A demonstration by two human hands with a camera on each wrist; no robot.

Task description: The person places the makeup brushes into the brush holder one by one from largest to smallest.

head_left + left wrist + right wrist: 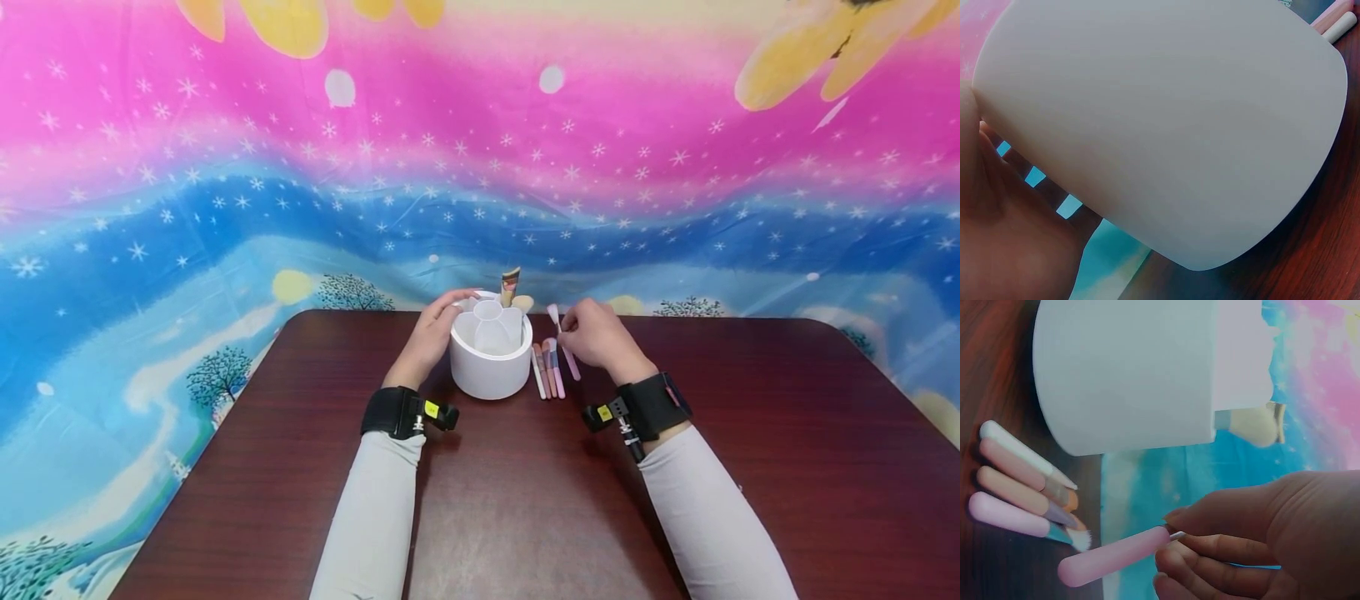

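Note:
A white round brush holder [491, 379] with a petal-shaped divider [489, 312] stands on the table. My left hand [427, 329] grips its left side, thumb near the rim; in the left wrist view the fingers are partly hidden behind the white wall [1166, 125]. To the right of the holder, my right hand [602, 335] pinches a pink-handled makeup brush [1113, 556] between thumb and fingertips, its handle slanting down. Several other makeup brushes lie side by side between holder and hand, among them a white-handled one [1019, 447] and a pink-handled one [1007, 515].
In the holder's back right part stand a cream fluffy brush [525, 303] and a taller gold-and-brown item [510, 285]. The dark red wooden table [510, 500] ends just behind the holder, against a colourful printed cloth [480, 167]. Black camera bands sit on both wrists.

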